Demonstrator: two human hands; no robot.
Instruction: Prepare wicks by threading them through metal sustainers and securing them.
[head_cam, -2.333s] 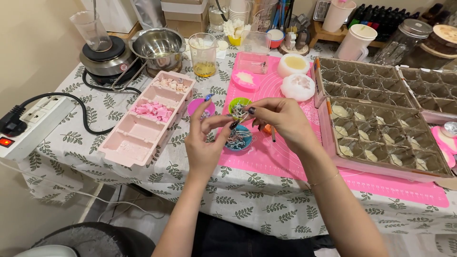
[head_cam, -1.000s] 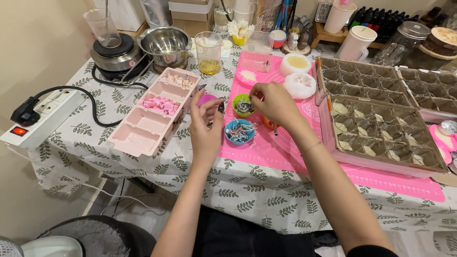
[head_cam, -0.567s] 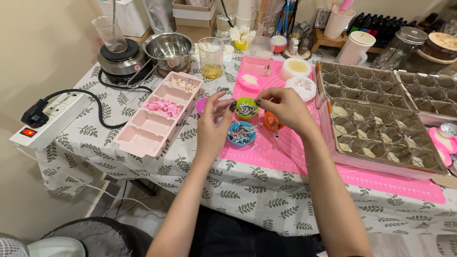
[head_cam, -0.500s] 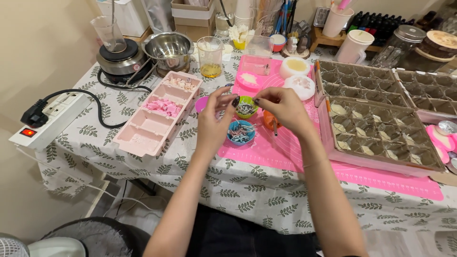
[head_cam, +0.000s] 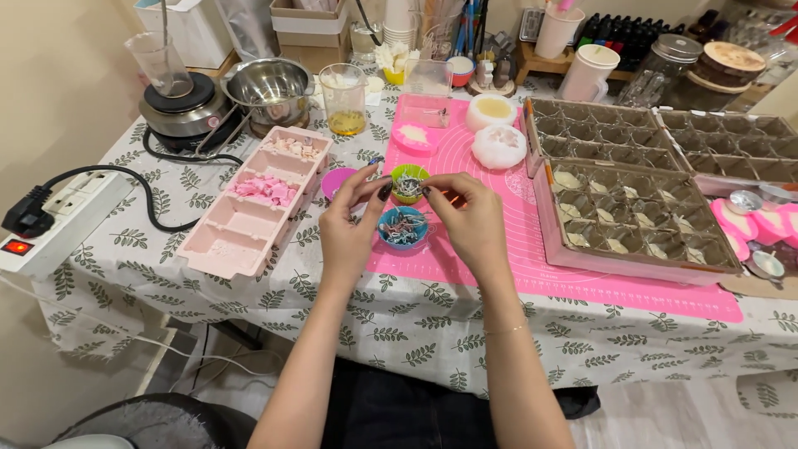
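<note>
My left hand (head_cam: 349, 229) and my right hand (head_cam: 467, 223) meet fingertip to fingertip over the pink mat (head_cam: 499, 258). Together they pinch a small thin wick piece, too small to see clearly. Just below the fingertips sits a blue cup (head_cam: 403, 227) of small metal wick bits. A green cup (head_cam: 409, 182) with similar bits stands right behind it. A magenta cup (head_cam: 338, 180) lies beside my left fingers.
A pink compartment tray (head_cam: 249, 208) with pink and pale chunks lies at left. Brown mould trays (head_cam: 636, 224) fill the right. A hot plate (head_cam: 179, 108), steel pot (head_cam: 270, 83), glass beaker (head_cam: 342, 100), power strip (head_cam: 50, 220) and white round moulds (head_cam: 499, 145) stand behind.
My right hand reached to the green cup, then drew back to meet my left hand. Both hands now sit lower, over the blue cup. The view shifted slightly.
</note>
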